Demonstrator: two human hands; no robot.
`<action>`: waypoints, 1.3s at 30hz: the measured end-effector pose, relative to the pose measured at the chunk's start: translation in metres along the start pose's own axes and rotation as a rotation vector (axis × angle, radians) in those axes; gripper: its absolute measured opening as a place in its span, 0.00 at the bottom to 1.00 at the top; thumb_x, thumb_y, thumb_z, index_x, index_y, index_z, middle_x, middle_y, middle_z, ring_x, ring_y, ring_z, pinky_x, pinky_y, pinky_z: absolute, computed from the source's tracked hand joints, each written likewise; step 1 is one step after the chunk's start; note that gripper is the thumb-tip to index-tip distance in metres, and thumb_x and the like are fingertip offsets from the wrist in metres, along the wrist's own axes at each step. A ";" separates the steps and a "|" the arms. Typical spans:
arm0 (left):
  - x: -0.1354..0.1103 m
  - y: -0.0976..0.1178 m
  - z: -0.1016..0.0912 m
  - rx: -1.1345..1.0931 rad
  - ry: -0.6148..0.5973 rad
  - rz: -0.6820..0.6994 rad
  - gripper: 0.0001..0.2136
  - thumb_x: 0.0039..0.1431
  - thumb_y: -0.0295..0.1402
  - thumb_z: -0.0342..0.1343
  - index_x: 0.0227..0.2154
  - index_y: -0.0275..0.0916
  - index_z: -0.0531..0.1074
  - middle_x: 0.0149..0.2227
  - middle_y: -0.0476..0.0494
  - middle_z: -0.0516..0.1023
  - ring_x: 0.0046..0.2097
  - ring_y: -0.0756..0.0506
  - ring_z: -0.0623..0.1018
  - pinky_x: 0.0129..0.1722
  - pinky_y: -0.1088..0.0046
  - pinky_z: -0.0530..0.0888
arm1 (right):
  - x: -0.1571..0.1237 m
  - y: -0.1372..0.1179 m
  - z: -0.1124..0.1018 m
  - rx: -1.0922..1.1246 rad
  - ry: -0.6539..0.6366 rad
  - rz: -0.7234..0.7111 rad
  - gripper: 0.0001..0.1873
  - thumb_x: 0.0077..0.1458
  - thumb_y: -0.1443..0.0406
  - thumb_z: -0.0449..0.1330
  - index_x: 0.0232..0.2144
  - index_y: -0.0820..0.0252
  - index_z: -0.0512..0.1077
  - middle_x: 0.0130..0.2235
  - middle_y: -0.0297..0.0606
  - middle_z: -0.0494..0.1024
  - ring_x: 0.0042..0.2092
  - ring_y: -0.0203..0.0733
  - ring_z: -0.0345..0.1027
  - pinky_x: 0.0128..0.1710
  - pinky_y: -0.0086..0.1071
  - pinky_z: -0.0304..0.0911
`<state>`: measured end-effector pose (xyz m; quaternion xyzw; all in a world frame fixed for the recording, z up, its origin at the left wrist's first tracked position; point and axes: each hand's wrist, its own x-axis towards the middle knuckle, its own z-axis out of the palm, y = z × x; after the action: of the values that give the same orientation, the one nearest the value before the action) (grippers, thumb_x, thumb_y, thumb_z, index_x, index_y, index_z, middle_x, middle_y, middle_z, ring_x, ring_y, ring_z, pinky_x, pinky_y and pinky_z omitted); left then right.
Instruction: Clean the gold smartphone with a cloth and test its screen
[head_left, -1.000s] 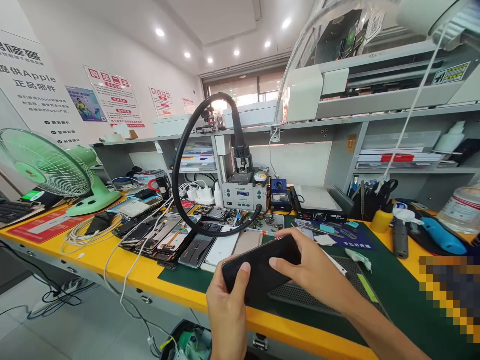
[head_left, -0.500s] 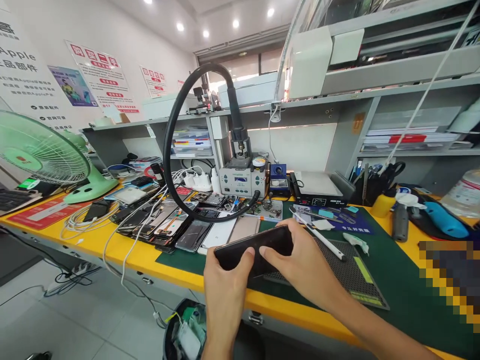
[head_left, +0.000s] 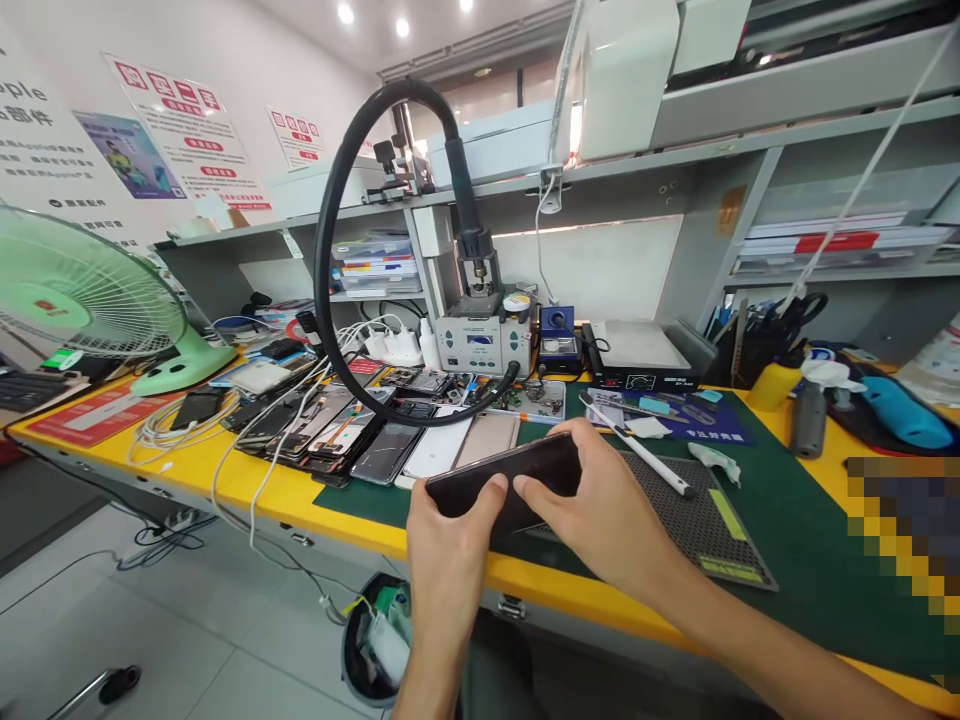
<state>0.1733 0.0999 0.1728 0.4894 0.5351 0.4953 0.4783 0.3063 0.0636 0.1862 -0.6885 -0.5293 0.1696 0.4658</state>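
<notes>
A dark smartphone (head_left: 534,464) is held lengthwise and tilted above the front edge of the bench, its black face toward me. My left hand (head_left: 454,540) grips its left end, thumb pressed on the face. Around the right end wraps my right hand (head_left: 592,490), with its thumb also on the face near the other thumb. The fingers behind the phone are mostly hidden. Beyond it, a white pen-like tool (head_left: 645,455) lies across a perforated grey pad (head_left: 694,520) on the green mat (head_left: 802,540).
Several phones and screen parts (head_left: 345,440) lie left of the mat, beside white cables (head_left: 281,460). A hot-air station (head_left: 484,345) with a looping black hose (head_left: 324,250) stands behind. A green fan (head_left: 184,360) is at far left; below the bench sits a bin (head_left: 375,640).
The view has tilted down slightly, so the bench and shelves sit higher in the picture. Both hands keep hold of the phone, the thumbs nearly unmoved.
</notes>
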 end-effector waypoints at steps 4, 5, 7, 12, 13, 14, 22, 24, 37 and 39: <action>0.000 -0.001 0.001 -0.011 0.003 0.000 0.17 0.50 0.40 0.65 0.39 0.36 0.72 0.37 0.42 0.81 0.39 0.41 0.78 0.41 0.62 0.72 | -0.001 0.000 0.000 0.010 -0.004 -0.008 0.12 0.52 0.65 0.63 0.37 0.54 0.63 0.33 0.34 0.76 0.34 0.45 0.72 0.31 0.35 0.65; 0.000 -0.002 0.001 -0.012 0.005 -0.003 0.17 0.49 0.40 0.65 0.39 0.36 0.72 0.37 0.42 0.81 0.39 0.40 0.78 0.41 0.62 0.72 | -0.001 0.000 0.000 0.011 -0.005 -0.008 0.12 0.52 0.65 0.63 0.36 0.54 0.63 0.33 0.33 0.76 0.34 0.45 0.71 0.31 0.34 0.65; 0.001 -0.002 0.000 -0.014 0.008 -0.014 0.18 0.48 0.41 0.66 0.39 0.36 0.72 0.37 0.41 0.81 0.39 0.40 0.79 0.41 0.62 0.72 | -0.001 0.000 0.000 0.011 -0.011 -0.006 0.12 0.52 0.65 0.63 0.36 0.54 0.62 0.33 0.33 0.76 0.34 0.44 0.71 0.31 0.34 0.65; 0.003 -0.003 0.002 -0.028 0.002 -0.018 0.18 0.48 0.41 0.66 0.39 0.35 0.73 0.37 0.41 0.82 0.40 0.39 0.79 0.41 0.61 0.72 | -0.001 0.000 0.001 -0.004 -0.013 -0.004 0.13 0.52 0.65 0.63 0.37 0.54 0.62 0.32 0.33 0.76 0.34 0.45 0.71 0.30 0.34 0.64; 0.003 -0.003 0.002 -0.032 0.000 -0.021 0.18 0.48 0.41 0.66 0.39 0.35 0.73 0.37 0.41 0.82 0.40 0.39 0.79 0.41 0.61 0.72 | -0.001 0.001 0.001 -0.006 -0.009 -0.002 0.13 0.52 0.65 0.63 0.37 0.54 0.62 0.32 0.33 0.76 0.34 0.45 0.72 0.30 0.34 0.64; 0.003 -0.004 0.002 -0.033 -0.001 -0.024 0.18 0.49 0.41 0.66 0.39 0.35 0.73 0.37 0.41 0.82 0.40 0.39 0.79 0.41 0.61 0.72 | 0.000 0.000 0.001 -0.007 -0.007 0.000 0.13 0.52 0.65 0.63 0.36 0.54 0.62 0.32 0.33 0.76 0.34 0.45 0.72 0.30 0.34 0.64; 0.002 -0.008 -0.008 -0.170 -0.140 0.028 0.17 0.52 0.39 0.64 0.42 0.38 0.71 0.42 0.42 0.81 0.46 0.40 0.79 0.46 0.63 0.73 | 0.003 -0.003 -0.005 0.059 -0.023 0.011 0.11 0.51 0.64 0.63 0.35 0.55 0.64 0.32 0.33 0.76 0.33 0.45 0.72 0.30 0.34 0.65; 0.003 -0.008 -0.008 -0.158 -0.119 0.022 0.16 0.51 0.39 0.64 0.40 0.38 0.72 0.39 0.43 0.82 0.43 0.40 0.79 0.43 0.64 0.73 | 0.004 -0.004 -0.006 0.063 -0.027 0.010 0.11 0.51 0.64 0.63 0.35 0.55 0.65 0.32 0.33 0.76 0.33 0.45 0.72 0.30 0.34 0.65; 0.004 -0.004 0.000 -0.093 0.007 -0.032 0.17 0.47 0.40 0.67 0.38 0.36 0.74 0.35 0.44 0.82 0.38 0.42 0.79 0.39 0.66 0.73 | 0.001 0.001 0.001 0.014 -0.008 0.008 0.12 0.51 0.63 0.63 0.36 0.54 0.64 0.33 0.34 0.77 0.34 0.46 0.73 0.31 0.35 0.66; 0.004 -0.004 0.002 -0.073 0.025 -0.033 0.17 0.47 0.40 0.67 0.37 0.36 0.74 0.35 0.44 0.82 0.38 0.41 0.80 0.39 0.65 0.73 | 0.001 0.001 0.001 0.002 -0.008 0.013 0.12 0.51 0.63 0.63 0.36 0.54 0.64 0.33 0.34 0.77 0.33 0.46 0.73 0.31 0.35 0.65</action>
<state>0.1745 0.1040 0.1681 0.4565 0.5308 0.5125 0.4972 0.3063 0.0652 0.1853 -0.6908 -0.5267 0.1759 0.4632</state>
